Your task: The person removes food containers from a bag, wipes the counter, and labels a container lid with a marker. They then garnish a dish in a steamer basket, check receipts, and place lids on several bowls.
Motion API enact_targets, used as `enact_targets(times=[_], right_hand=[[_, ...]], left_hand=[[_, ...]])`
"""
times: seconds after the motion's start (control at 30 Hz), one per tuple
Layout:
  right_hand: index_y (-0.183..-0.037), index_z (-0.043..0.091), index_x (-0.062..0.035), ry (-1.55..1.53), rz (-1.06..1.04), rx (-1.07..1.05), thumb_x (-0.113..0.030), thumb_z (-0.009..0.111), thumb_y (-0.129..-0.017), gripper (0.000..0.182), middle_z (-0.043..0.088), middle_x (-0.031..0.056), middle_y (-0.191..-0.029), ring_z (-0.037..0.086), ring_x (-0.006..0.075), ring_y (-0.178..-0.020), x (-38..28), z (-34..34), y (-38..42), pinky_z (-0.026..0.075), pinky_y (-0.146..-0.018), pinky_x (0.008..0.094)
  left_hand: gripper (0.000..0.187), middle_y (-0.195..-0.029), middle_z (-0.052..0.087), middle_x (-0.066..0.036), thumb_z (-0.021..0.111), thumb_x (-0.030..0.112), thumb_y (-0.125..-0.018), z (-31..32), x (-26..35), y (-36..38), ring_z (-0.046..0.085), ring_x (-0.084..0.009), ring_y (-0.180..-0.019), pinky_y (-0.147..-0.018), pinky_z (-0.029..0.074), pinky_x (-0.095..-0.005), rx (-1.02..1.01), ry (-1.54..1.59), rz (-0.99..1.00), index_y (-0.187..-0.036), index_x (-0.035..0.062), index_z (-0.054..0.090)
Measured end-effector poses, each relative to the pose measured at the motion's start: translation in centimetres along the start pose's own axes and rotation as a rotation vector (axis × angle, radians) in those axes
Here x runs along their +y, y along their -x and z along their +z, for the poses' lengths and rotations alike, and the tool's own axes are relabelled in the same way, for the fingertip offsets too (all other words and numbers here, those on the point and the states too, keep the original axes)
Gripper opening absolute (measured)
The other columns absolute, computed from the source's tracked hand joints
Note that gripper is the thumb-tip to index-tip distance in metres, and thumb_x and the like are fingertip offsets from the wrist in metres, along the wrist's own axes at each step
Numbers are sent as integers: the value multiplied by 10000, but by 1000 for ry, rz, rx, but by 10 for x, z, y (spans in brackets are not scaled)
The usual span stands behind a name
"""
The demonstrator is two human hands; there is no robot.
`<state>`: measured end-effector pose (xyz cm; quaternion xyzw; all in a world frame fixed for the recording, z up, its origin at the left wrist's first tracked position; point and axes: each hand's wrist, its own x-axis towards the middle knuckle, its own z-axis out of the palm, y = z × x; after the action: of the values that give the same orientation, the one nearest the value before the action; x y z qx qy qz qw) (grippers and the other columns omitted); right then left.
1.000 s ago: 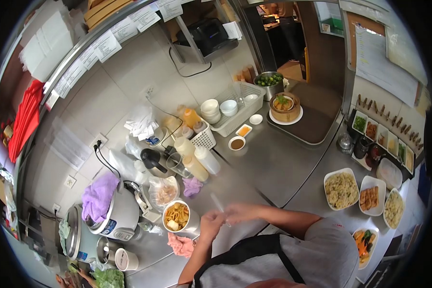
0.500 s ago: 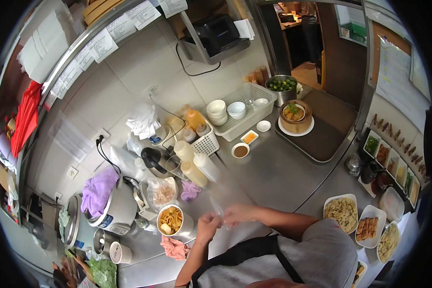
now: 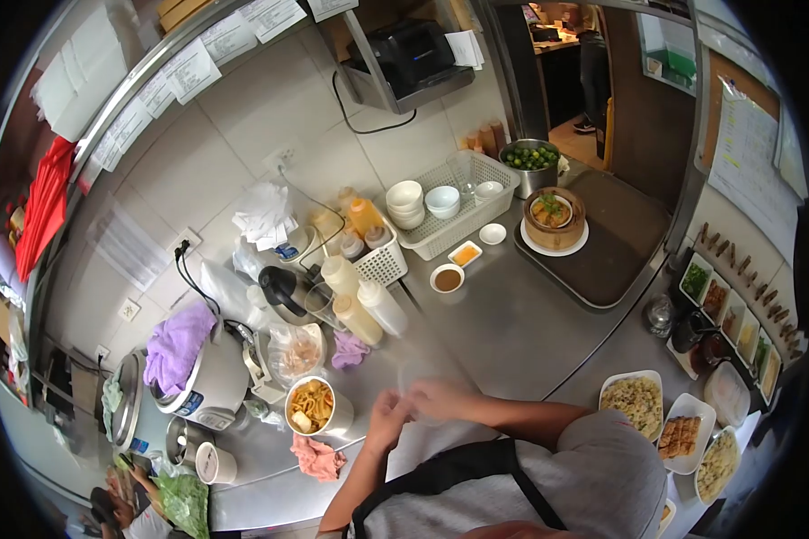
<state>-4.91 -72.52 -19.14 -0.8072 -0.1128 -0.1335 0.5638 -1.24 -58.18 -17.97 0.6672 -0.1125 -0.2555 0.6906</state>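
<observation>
My left hand [image 3: 389, 419] is closed, its fingertips pinched on a thin piece of clear plastic [image 3: 401, 377] whose exact kind I cannot make out. Against it, my right hand [image 3: 440, 400] has its fingers drawn together at the same plastic, somewhat blurred by motion. Both hands are over the steel counter, in front of my body. Left of them stands a white paper tub [image 3: 342, 414] filled with yellowish noodles and pale chunks. A crumpled pink cloth [image 3: 317, 458] lies just below the tub.
Squeeze bottles [image 3: 382, 308] and a purple cloth [image 3: 351, 350] are beyond my hands. Sauce dishes [image 3: 448, 278] sit near a basket of bowls [image 3: 458, 229]. A bamboo steamer [image 3: 555, 235] stands on a dark tray [image 3: 602, 278]. Fried rice [image 3: 634, 402] is at right, a rice cooker [image 3: 220, 382] at left.
My hands have shifted slightly up and closer together, and the clear plastic shows less between them. The whole view has moved a little.
</observation>
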Motion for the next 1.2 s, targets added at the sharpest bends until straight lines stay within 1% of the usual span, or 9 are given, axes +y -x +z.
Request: enact_targets(times=[0.27, 0.33, 0.47, 0.57, 0.7, 0.9, 1.0, 1.1, 1.2], right_hand=[[-654, 476, -29, -114, -44, 28, -104, 526, -708, 104, 523, 94, -578, 489, 178, -501, 8, 13, 4, 396, -480, 299], [-649, 475, -36, 59, -78, 36, -96, 529, -700, 95, 504, 88, -560, 463, 171, -483, -17, 5, 1, 387, -472, 287], [-663, 483, -32, -77, 1, 1, -83, 537, -701, 83, 528, 109, -597, 519, 201, -532, -39, 4, -4, 410, -502, 301], [-683, 488, -23, 6, 2, 39, -83, 546, -706, 87, 542, 115, -625, 538, 237, -565, -41, 9, -7, 421, -521, 311], [-682, 485, -24, 21, -26, -9, -81, 552, -705, 91, 537, 118, -629, 535, 259, -581, -34, 20, 0, 422, -530, 319], [-679, 490, -31, 159, -139, 35, -37, 526, -707, 46, 533, 99, -623, 534, 218, -570, -28, 30, 3, 419, -524, 299], [-650, 475, -34, -116, -99, 131, -13, 504, -720, 79, 537, 56, -627, 518, 134, -575, -33, 20, -2, 415, -523, 267], [-685, 468, -52, -414, 179, 130, -54, 453, -772, 88, 528, 33, -641, 480, 85, -574, -13, 2, -16, 411, -538, 230], [-740, 466, -57, -528, 445, 23, -128, 431, -798, 98, 521, 40, -648, 486, 93, -587, 46, 9, -22, 417, -565, 226]], left_hand=[[76, -714, 514, -41, 494, 77, -800, -20, -8, 6, 509, -87, -625, -525, 439, -216, 19, -261, 246, -826, 18, 454], [54, -719, 515, -37, 478, 41, -784, -22, -5, 10, 510, -84, -621, -517, 441, -219, 17, -469, 207, -827, 11, 466], [164, -750, 527, -35, 482, 68, -786, -14, 21, 24, 512, -88, -634, -541, 453, -220, 12, 76, 136, -933, -4, 477], [175, -765, 538, -39, 489, 107, -798, -13, 19, 30, 511, -84, -646, -547, 452, -218, 29, -261, 259, -930, -7, 497], [148, -689, 547, -41, 523, 121, -772, -24, 13, 31, 508, -78, -593, -530, 438, -225, 35, -310, 147, -850, -4, 540], [88, -577, 504, -90, 479, 48, -706, -25, 16, 30, 508, -122, -542, -505, 422, -271, 219, -893, 489, -772, 13, 524], [41, -608, 503, -84, 448, 24, -737, -61, 17, 12, 504, -156, -557, -535, 419, -265, 480, -651, 540, -734, 14, 488], [51, -676, 498, -79, 443, 5, -759, -111, 53, 22, 507, -175, -637, -592, 407, -253, 709, -469, 719, -745, 34, 483], [66, -706, 495, -68, 488, -17, -714, -140, 71, 39, 496, -190, -657, -605, 394, -278, 869, -908, 903, -734, 45, 495]])
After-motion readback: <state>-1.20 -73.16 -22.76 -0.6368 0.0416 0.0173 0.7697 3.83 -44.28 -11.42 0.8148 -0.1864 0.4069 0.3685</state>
